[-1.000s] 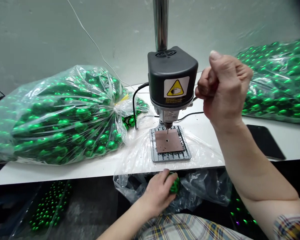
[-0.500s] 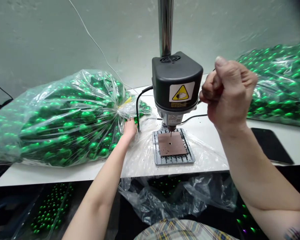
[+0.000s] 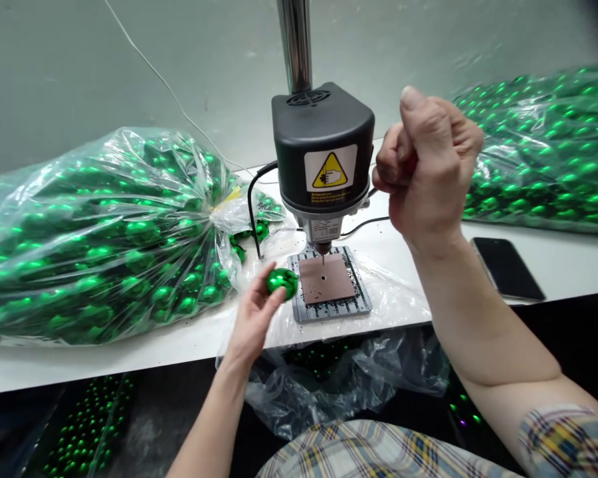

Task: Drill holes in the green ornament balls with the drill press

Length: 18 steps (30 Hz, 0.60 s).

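My left hand (image 3: 257, 307) grips a shiny green ball (image 3: 282, 284) between thumb and fingers, just left of the drill press base (image 3: 331, 313). On that base lies a brown square plate (image 3: 327, 284) with a small hole in it. A thin drill bit (image 3: 323, 259) points down above the plate, under the black motor housing (image 3: 323, 133) with its yellow warning label. My right hand (image 3: 431, 166) is closed in a fist at the right side of the housing. Whether it wraps a lever there is hidden by the fingers.
A tied clear bag (image 3: 104, 245) full of green balls lies on the left of the white table (image 3: 144, 362). Another filled bag (image 3: 543, 153) sits at the right, behind a dark phone (image 3: 508, 267). A black cable (image 3: 252, 206) bends down beside the housing. Plastic sheeting (image 3: 329, 385) hangs over the front edge.
My left hand has come away from the bag's opening, moving right and toward me with a green ball in it. The view has shifted, while my right hand keeps its closed pose beside the housing.
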Tool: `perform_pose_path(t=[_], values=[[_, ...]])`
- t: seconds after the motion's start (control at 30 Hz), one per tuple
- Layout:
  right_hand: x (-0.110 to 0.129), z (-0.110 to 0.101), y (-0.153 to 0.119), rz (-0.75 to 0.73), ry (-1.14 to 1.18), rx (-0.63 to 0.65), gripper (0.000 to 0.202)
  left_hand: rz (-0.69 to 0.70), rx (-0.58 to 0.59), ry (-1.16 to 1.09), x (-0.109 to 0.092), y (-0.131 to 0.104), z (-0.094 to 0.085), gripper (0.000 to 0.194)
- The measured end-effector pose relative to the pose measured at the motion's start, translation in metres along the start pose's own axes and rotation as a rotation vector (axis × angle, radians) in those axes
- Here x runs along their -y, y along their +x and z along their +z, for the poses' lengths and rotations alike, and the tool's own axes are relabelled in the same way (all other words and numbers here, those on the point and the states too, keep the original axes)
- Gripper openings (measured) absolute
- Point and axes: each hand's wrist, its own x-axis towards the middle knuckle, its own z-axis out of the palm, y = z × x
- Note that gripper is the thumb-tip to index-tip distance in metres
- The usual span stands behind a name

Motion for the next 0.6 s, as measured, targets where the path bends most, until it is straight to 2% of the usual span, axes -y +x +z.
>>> perform_pose_path(t=[0.07, 0.17, 0.33, 0.47, 0.6], values=[[-0.001, 0.000, 0.000, 0.006, -0.025, 0.001, 0.062, -0.038, 0.096, -0.047, 0.012, -0.004, 0.020, 0.062], [-0.002, 0.001, 0.001, 0.003, 0.008, -0.008, 0.061, -0.018, 0.104, -0.011, 0.030, 0.016, 0.038, 0.061], [-0.001, 0.002, 0.001, -0.010, 0.060, 0.017, 0.060, 0.038, 0.204, 0.150, 0.038, 0.047, 0.044, 0.057], [0.001, 0.002, 0.001, 0.013, 0.092, 0.009, 0.058, 0.145, 0.234, 0.332, 0.038, 0.053, 0.048, 0.054], [0.001, 0.000, 0.001, 0.052, 0.016, 0.016, 0.057, 0.243, 0.247, 0.512, 0.035, 0.058, 0.058, 0.052]])
